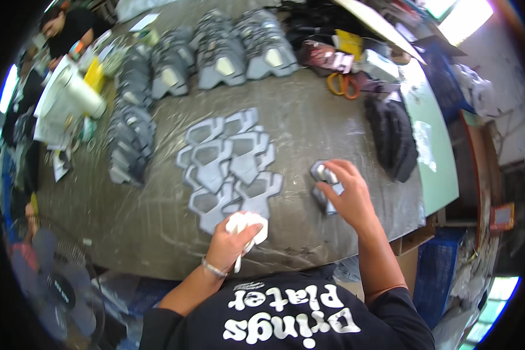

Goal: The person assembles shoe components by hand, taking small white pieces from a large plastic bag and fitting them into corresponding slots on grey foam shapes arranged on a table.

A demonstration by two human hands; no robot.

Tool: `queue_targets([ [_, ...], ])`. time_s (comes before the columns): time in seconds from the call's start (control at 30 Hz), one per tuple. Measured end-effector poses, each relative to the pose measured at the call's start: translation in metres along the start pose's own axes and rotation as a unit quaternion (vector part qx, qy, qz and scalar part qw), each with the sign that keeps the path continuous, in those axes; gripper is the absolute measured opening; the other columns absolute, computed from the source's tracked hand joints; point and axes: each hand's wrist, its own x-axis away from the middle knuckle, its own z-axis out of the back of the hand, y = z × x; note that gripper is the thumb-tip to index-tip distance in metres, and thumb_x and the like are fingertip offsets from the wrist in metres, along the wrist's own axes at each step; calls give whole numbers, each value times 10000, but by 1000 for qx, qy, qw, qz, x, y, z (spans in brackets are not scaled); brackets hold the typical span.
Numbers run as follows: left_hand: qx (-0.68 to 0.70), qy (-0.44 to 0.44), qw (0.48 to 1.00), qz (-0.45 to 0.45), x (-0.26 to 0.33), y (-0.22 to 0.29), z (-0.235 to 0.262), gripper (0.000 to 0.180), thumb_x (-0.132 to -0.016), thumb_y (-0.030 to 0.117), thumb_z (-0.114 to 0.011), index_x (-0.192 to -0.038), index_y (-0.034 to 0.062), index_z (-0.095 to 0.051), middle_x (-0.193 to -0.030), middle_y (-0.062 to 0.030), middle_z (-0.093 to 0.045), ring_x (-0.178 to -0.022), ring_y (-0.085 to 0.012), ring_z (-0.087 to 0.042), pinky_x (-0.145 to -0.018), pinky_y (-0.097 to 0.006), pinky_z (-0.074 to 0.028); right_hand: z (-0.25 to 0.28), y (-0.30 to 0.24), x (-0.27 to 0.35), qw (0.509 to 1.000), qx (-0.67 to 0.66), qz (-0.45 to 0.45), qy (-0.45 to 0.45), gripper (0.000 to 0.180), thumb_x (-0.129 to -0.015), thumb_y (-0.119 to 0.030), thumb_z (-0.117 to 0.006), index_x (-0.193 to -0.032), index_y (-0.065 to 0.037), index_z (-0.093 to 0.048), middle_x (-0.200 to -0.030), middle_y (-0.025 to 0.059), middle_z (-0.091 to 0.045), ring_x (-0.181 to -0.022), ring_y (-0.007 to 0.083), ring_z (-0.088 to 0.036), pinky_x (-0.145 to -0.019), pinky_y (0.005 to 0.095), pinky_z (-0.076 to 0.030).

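Evidently the left hand (230, 245) was closed firmly, thumb over fingers, around a bunch of white pieces (249, 223), some of which jutted past the fingertips while a thin strip hung below the fist. It stood at six o'clock from the loose pile of grey angular pieces (211, 157), right by its lowest edge, and a pale band (214, 268) circled its wrist.

Between three and four o'clock from that pile, the right hand (351, 195) was partly curled, thumb and fingers bent toward each other with a gap between them. Its fingertips met a small grey stack (321, 197), where something pale and shiny showed; blur hid whether they pinched it or merely rested there.

The grey pieces in the pile overlapped one another flat on the table (309, 248). At twelve o'clock from them ran tall rows of stacked grey pieces (221, 55), and another stack (131, 137) lay between nine and ten. Orange-handled scissors (343, 86) rested at two o'clock, a black padded bundle (391, 140) just short of three, a white roll (84, 93) at ten, and a fan (58, 291) stood at eight.
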Motion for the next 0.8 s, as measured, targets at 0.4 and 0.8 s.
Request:
queue_targets([
  [0.4,42,49,998,-6,16,-1,27,240,-873,164,-710,-1049,24,-626,-767,-3,-638,-511,-22,-491,-410,-182,-341,-90,-28,-17,984,-51,-25,-170,248,-786,-131,-732,-962,-4,-613,-960,125,-627,-850,259,-625,-750,362,-492],
  [0.8,149,4,988,46,15,2,15,275,-892,209,-689,-1081,37,-587,-773,-27,-615,-526,-66,-518,-418,-197,-373,-71,-40,21,985,-110,-31,-132,259,-781,-131,-744,-982,14,-668,-740,74,-649,-662,129,-602,-635,278,-491],
])
